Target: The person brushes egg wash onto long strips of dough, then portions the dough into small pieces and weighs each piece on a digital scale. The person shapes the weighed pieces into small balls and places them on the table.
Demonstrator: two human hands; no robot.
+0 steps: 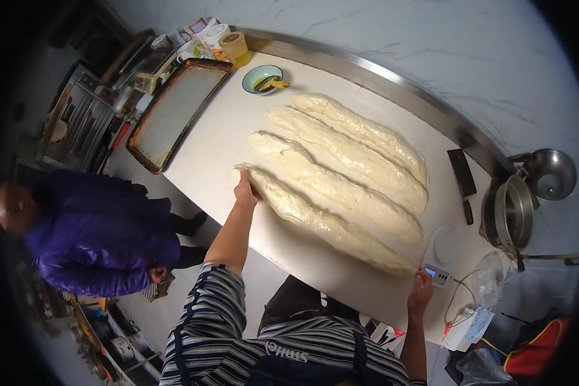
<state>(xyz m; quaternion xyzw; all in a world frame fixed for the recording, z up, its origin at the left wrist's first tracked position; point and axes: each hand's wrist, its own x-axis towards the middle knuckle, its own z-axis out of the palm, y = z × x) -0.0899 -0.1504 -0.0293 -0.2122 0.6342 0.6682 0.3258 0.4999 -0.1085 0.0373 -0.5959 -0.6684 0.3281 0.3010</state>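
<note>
While the left hand (245,189) grips dough (315,219), reaching forward, right hand (419,293) nearer

I count four long dough rolls (302,212) and two hands of my own, one left hand (244,189) and one right hand (420,293). Around them I have one white table (219,116), one dark-rimmed baking tray (183,116), one small bowl (262,72), one cleaver (462,174) and one scale (445,247). I see one other person (109,231). The tubs and packets (235,48) by the tray are too crowded for me to number.
</note>
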